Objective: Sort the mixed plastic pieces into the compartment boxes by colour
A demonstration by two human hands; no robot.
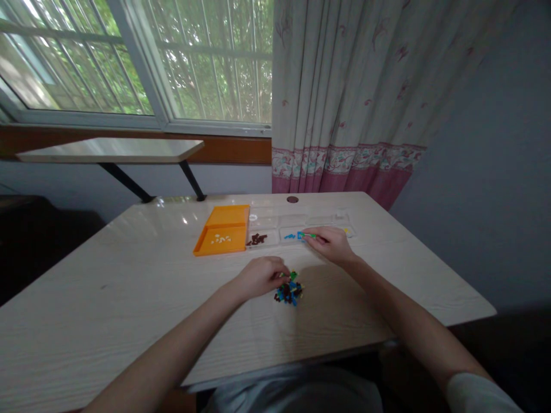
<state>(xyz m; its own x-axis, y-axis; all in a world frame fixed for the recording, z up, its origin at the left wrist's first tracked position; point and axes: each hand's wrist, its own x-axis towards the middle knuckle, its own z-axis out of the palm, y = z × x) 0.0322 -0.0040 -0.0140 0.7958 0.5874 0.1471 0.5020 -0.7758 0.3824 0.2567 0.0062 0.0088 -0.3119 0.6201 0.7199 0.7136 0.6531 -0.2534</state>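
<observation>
My left hand is at the far side of a mixed pile of small blue, dark brown, green and yellow plastic pieces. Its fingers are pinched at a small green piece; the exact grip is partly hidden. Farther off, my right hand is over a clear compartment tray, closed on a small green piece. By its fingertips is a bright blue piece; I cannot tell if it is held. Small blue pieces lie in that compartment, and brown pieces in the one to the left.
An open orange case with several white pieces stands left of the clear tray. A yellow piece lies at the tray's right end. A raised shelf on black legs is at the back left, before the window.
</observation>
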